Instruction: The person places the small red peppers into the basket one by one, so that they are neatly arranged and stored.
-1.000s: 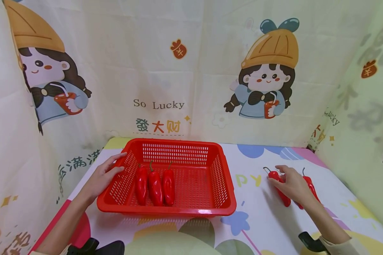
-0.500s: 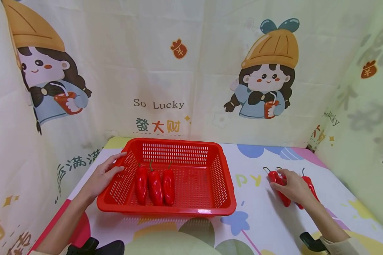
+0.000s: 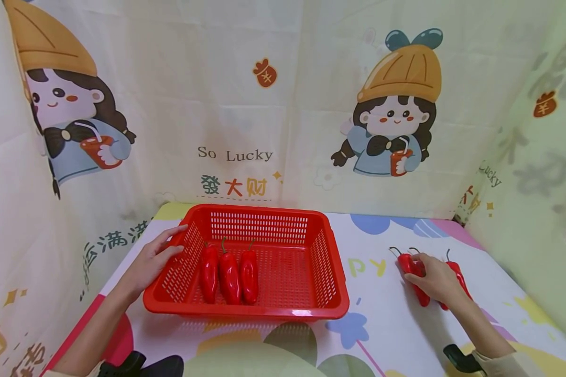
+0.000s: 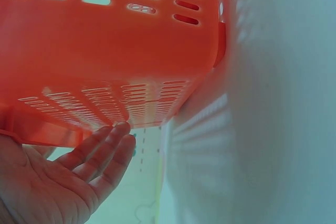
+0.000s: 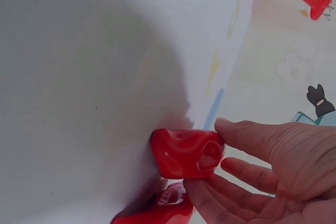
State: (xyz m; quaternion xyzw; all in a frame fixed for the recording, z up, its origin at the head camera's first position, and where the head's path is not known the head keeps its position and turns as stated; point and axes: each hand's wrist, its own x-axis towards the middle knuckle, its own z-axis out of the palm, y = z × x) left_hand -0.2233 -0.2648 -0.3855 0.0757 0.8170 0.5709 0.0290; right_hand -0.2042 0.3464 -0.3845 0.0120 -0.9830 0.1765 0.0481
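In the head view, a red plastic basket (image 3: 283,314) stands left of centre with three red chili peppers (image 3: 230,277) inside. My left hand (image 3: 146,264) rests at its left rim; in the left wrist view that hand's fingers (image 4: 107,161) lie nearly straight by the outer wall. On the table to the right, my right hand (image 3: 434,277) pinches the leftmost chili pepper (image 3: 423,298) between thumb and fingers, clearly shown in the right wrist view on the pepper's body (image 5: 184,153). A second chili pepper (image 5: 163,211), beside it, is mostly covered by the hand; a third chili pepper (image 3: 456,270) lies further right.
A patterned cover spreads over the table (image 3: 377,335). Printed cloth walls (image 3: 306,120) close in the back and both sides. Dark mounts (image 3: 459,357) show near the wrists.
My right hand has shifted slightly right and nearer, and its thumb and fingers have come in on the leftmost pepper. A second stem now shows beside it. The left hand and basket have stayed still.
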